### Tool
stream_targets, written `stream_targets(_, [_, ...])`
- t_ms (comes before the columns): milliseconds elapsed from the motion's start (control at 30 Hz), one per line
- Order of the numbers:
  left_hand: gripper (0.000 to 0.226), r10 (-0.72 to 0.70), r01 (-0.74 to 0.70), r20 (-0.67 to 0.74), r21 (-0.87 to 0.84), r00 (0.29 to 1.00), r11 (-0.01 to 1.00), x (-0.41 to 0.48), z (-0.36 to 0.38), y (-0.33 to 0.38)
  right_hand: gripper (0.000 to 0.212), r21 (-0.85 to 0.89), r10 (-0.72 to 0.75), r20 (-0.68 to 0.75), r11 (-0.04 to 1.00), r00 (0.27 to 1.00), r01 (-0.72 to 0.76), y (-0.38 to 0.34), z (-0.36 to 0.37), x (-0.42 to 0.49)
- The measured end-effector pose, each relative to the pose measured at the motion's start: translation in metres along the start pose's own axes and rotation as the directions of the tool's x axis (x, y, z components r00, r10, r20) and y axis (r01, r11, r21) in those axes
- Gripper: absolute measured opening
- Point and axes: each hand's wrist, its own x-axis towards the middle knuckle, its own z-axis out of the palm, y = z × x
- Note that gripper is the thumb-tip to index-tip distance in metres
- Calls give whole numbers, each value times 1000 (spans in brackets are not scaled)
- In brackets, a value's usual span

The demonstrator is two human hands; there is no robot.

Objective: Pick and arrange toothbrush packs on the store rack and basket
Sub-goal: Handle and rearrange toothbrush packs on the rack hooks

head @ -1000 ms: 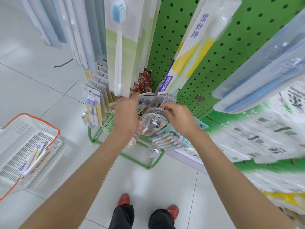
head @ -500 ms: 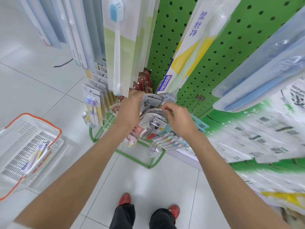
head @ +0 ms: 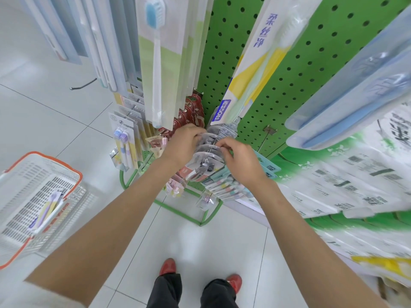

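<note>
One white basket (head: pixel 26 172) is sitting far left, holding one toothbrush pack (head: pixel 49 205), perhaps two. Open floor tiles (head: pixel 100 141) are separating it from the green rack (head: pixel 278 63). There the left hand (head: pixel 184 143) is curling around the edges of four hanging clear packs (head: pixel 208 155); the right hand (head: pixel 240 161) is pinching the front one's rim.

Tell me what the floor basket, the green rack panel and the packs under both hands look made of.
The basket: moulded plastic, matt white lattice walls, orange rim. The green rack panel: probably painted sheet metal, smooth with regular punched holes. The clear packs, gripped by the left hand and right hand: glossy transparent plastic blisters; highlights show, contents visible through.
</note>
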Motion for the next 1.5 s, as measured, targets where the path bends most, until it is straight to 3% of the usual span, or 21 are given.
stream_targets(233, [29,-126,153,176,-153,976,976,8,3,8,18,9,-22,-79,1000,997,23,5,1,-9])
stream_targets(333, [36,-188,255,232,-303,954,918,6,0,9,17,-5,-56,-124,998,991,55,3,0,-15])
stream_targets(433, [39,-199,255,199,-311,960,916,-4,-5,8,18,10,-53,-142,998,988,55,-1,-1,-20])
stream_targets(600, [37,-121,115,-20,-183,993,976,-3,-9,11,19,15,-58,-155,998,986,61,-4,5,-23])
stream_targets(767, [36,-3,-13,-92,-170,996,985,9,-5,24,21,-3,-58,-154,998,986,58,-5,9,-27])
stream_targets(1267, [10,-93,99,51,-121,994,988,42,10,18,23,-155,-31,-84,988,996,17,-4,14,-26])
stream_targets(1500, [13,-164,158,-19,-189,986,969,33,12,12,18,-192,-28,-73,981,997,14,-8,11,-23])
